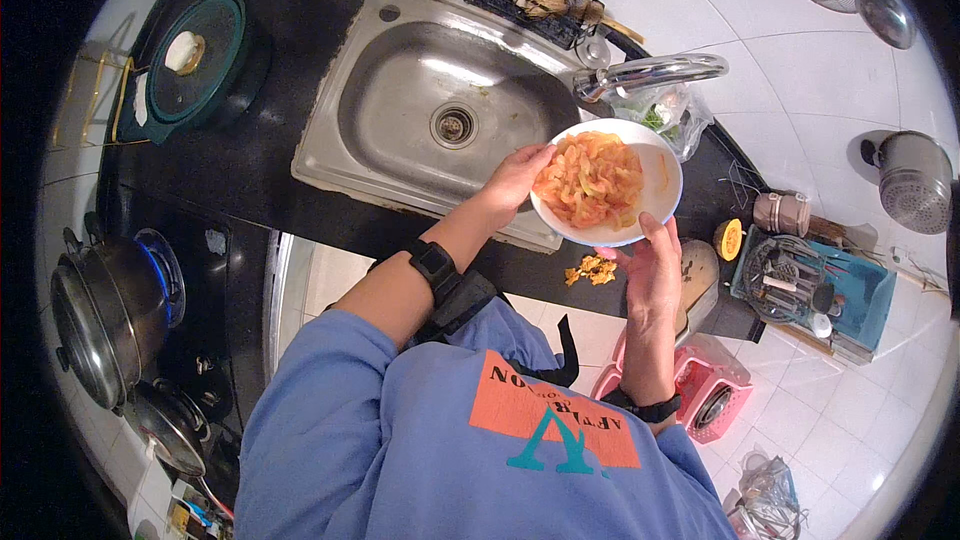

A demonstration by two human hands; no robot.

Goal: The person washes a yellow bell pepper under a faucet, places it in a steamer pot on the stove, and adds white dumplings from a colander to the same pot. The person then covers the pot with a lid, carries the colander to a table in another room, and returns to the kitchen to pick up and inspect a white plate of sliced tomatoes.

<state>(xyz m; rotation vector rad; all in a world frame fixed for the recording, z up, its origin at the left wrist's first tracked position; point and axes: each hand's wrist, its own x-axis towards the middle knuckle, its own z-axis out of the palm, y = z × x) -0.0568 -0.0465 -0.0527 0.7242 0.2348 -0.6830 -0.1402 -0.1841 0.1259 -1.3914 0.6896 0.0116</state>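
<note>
Both hands hold a white plate [651, 157] with a blue rim, over the right end of the stainless steel sink [330, 142]. A heap of sliced orange-pink food [592, 176], perhaps tomato, fills its left part. My left hand [517, 176] grips the plate's left edge, fingers partly hidden beneath. At the lower right edge, my right hand [652, 262] has its thumb on the rim and other fingers below. Orange-yellow scraps [590, 271] lie on the black countertop [517, 259] just below the plate. Right of them is a wooden cutting board [697, 270], partly covered by my right hand.
The faucet [652, 73] arches behind the plate, beside a plastic bag [686, 120] with greens. A halved yellow squash [727, 240] and a blue utensil tray [855, 300] stand right. At left, a lidded pot [105, 322] sits over a blue burner flame [159, 277].
</note>
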